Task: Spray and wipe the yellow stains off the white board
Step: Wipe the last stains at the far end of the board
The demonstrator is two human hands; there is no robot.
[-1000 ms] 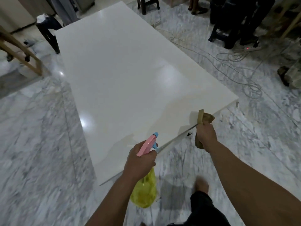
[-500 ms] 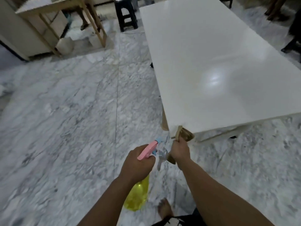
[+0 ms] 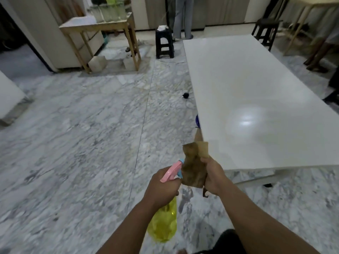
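The white board lies flat and low over the marble floor on the right, with a light glare near its front; I see no clear yellow stain on it. My left hand is shut on a spray bottle with a yellow body and a pink and blue head. My right hand grips a brown cloth just off the board's near left corner. The cloth's top overlaps that corner, and the bottle's nozzle sits right beside the cloth.
A wooden table and a black stool stand at the back. A person's legs are behind the stool. Another dark stool is at the back right. A cable and small black object lie left of the board.
The view has swung left and the board now sits further right. My right hand has drawn the cloth back towards the spray bottle, and both hands are now close together.
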